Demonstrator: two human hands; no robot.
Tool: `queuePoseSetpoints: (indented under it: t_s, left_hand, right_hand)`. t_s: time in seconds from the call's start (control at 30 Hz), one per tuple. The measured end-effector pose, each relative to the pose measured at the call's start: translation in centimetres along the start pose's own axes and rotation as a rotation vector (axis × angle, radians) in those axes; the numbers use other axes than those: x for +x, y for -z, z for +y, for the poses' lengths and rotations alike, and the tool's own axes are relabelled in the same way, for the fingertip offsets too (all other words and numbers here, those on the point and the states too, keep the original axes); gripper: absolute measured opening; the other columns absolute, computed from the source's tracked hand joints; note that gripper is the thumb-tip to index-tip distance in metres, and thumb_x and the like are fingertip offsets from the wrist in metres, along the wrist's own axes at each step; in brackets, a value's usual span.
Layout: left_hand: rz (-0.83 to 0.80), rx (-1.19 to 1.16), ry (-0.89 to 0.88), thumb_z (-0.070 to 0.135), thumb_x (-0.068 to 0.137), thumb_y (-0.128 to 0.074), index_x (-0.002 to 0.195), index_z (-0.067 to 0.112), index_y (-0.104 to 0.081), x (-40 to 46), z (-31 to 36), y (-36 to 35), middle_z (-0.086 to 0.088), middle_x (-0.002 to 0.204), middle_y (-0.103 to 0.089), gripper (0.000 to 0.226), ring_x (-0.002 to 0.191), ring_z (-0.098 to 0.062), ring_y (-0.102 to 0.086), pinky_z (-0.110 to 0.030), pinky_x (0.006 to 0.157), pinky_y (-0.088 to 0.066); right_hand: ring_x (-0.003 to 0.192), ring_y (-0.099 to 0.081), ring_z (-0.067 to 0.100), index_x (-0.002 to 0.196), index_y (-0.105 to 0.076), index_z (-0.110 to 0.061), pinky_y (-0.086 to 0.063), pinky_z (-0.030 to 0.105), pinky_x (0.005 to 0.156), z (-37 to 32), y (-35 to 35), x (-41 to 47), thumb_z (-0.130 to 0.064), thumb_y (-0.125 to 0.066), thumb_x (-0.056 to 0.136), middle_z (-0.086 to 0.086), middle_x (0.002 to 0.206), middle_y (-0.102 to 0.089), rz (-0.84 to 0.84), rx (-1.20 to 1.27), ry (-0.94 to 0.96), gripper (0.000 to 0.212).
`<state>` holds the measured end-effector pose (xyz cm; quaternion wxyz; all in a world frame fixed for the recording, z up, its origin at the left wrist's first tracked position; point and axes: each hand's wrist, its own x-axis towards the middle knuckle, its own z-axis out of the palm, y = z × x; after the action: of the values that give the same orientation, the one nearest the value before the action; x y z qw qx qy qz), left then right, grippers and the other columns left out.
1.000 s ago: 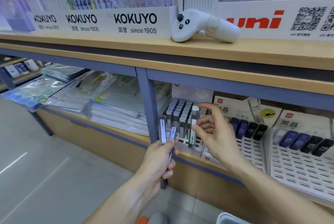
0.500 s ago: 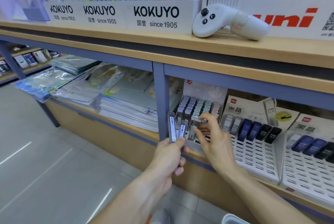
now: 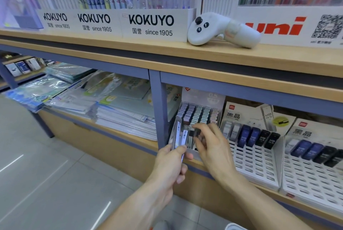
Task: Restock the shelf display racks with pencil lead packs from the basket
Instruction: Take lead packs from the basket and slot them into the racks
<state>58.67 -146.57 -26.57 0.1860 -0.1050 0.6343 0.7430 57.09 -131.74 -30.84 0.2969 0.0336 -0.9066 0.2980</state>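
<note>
Low in the middle of the frame, the left hand [image 3: 171,163] grips a small fan of pencil lead packs [image 3: 179,134], fingers curled round their lower ends, the packs standing upright just in front of the blue shelf post [image 3: 157,111]. Right beside it, the right hand [image 3: 211,148] reaches into the left display rack [image 3: 199,112], its thumb and fingers [image 3: 201,127] pinching one clear pack [image 3: 191,133] at the rack's front rows. That rack sits on the lower shelf, centre of frame, packed with rows of pale-capped packs behind the fingers. To the right, two white slotted racks [image 3: 254,161] hold a single row each of white, blue and black lead packs along their top edge. Upper centre, a white handheld controller [image 3: 219,29] lies on the wooden top shelf [image 3: 130,53] against the brand signs. Left of the post, stacks of plastic-wrapped paper goods [image 3: 111,103] fill the lower shelf. A sliver of a white rim shows at the bottom edge; what it belongs to, I can't tell.
</note>
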Motion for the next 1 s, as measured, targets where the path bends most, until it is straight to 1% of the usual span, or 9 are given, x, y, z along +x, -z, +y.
queuePoseSetpoints:
  t_s: [0.1, 0.17, 0.27, 0.4, 0.53, 0.63, 0.77, 0.87, 1.0]
  left_hand:
    - [-0.041, -0.011, 0.009, 0.018, 0.102, -0.057, 0.117, 0.010, -0.067, -0.2, 0.2, 0.0, -0.003, 0.074, -0.067, 0.020, 0.044, -0.012, -0.037, -0.021, 0.037, -0.021]
    - [-0.082, 0.021, 0.002, 0.020, 0.103, -0.056, 0.116, 0.010, -0.067, -0.6, 0.4, -0.2, -0.004, 0.074, -0.067, 0.020, 0.045, -0.013, -0.037, -0.022, 0.038, -0.020]
    - [-0.164, 0.098, -0.009, 0.024, 0.104, -0.055, 0.117, 0.013, -0.065, -1.2, 0.7, -0.6, -0.007, 0.080, -0.070, 0.020, 0.048, -0.015, -0.041, -0.026, 0.041, -0.021]
    - [-0.179, 0.138, -0.026, 0.029, 0.107, -0.053, 0.121, 0.019, -0.062, -2.0, 1.3, -1.1, -0.006, 0.091, -0.078, 0.020, 0.062, -0.021, -0.064, -0.026, 0.045, -0.034]
    - [-0.038, 0.041, -0.052, 0.024, 0.108, -0.049, 0.116, 0.012, -0.064, -1.7, 1.7, -0.7, -0.007, 0.106, -0.077, 0.021, 0.081, -0.027, -0.078, -0.026, 0.049, -0.052]
    - [-0.029, -0.049, -0.067, 0.026, 0.109, -0.046, 0.117, 0.004, -0.058, -1.5, 1.6, -0.6, -0.010, 0.101, -0.079, 0.027, 0.086, -0.027, -0.078, -0.033, 0.070, -0.063]
    - [-0.103, -0.198, -0.063, 0.026, 0.108, -0.047, 0.118, 0.001, -0.056, -2.0, 1.5, -1.6, -0.016, 0.105, -0.077, 0.028, 0.097, -0.028, -0.076, -0.041, 0.093, -0.059]
    - [-0.147, -0.191, -0.076, 0.023, 0.108, -0.047, 0.121, 0.009, -0.059, -2.3, 1.7, -2.2, -0.015, 0.101, -0.078, 0.023, 0.095, -0.025, -0.077, -0.040, 0.089, -0.059]
    - [-0.076, -0.035, -0.136, 0.026, 0.106, -0.052, 0.105, 0.008, -0.063, -1.9, 1.6, -1.9, -0.012, 0.085, -0.077, 0.021, 0.077, -0.022, -0.073, -0.041, 0.076, -0.060]
  right_hand:
    - [0.086, -0.061, 0.004, 0.117, -0.061, -0.028, -0.050, 0.017, 0.072, -1.2, 1.6, -0.2, -0.006, -0.067, 0.093, -0.014, 0.104, -0.061, 0.055, 0.275, -0.145, 0.034]
    - [0.091, -0.067, 0.008, 0.112, -0.064, -0.028, -0.054, 0.020, 0.077, -2.2, 3.0, -0.1, -0.006, -0.067, 0.094, -0.015, 0.107, -0.067, 0.034, 0.511, -0.283, 0.029]
    - [0.082, -0.073, 0.018, 0.113, -0.065, -0.023, -0.059, 0.025, 0.072, -3.2, 4.8, 0.7, -0.016, -0.073, 0.092, 0.004, 0.097, -0.074, -0.046, 0.802, -0.510, 0.024]
    - [0.079, -0.073, 0.017, 0.113, -0.070, -0.024, -0.057, 0.020, 0.070, -2.8, 6.3, 1.5, -0.011, -0.078, 0.088, 0.013, 0.084, -0.073, -0.124, 0.788, -0.570, 0.029]
    - [0.081, -0.075, 0.020, 0.109, -0.076, -0.019, -0.061, 0.025, 0.074, -1.7, 8.2, 1.3, -0.005, -0.079, 0.084, 0.012, 0.092, -0.076, 0.041, 0.898, -0.654, 0.028]
    - [0.085, -0.075, 0.025, 0.100, -0.075, -0.006, -0.062, 0.028, 0.078, -1.3, 9.1, -0.1, -0.006, -0.082, 0.075, 0.017, 0.103, -0.074, 0.150, 1.040, -0.762, 0.025]
    - [0.080, -0.072, 0.026, 0.087, -0.068, -0.003, -0.061, 0.026, 0.071, -2.9, 7.6, -3.0, -0.007, -0.083, 0.065, 0.021, 0.093, -0.071, 0.136, 1.156, -0.856, 0.026]
    - [0.073, -0.068, 0.026, 0.090, -0.068, -0.001, -0.054, 0.027, 0.063, -4.2, 5.9, -4.4, -0.004, -0.085, 0.073, 0.017, 0.084, -0.073, -0.005, 1.026, -0.862, 0.024]
    - [0.075, -0.070, 0.021, 0.084, -0.068, -0.001, -0.061, 0.039, 0.074, -5.2, 6.0, -3.9, -0.012, -0.084, 0.078, 0.019, 0.088, -0.076, -0.132, 0.953, -0.805, 0.021]
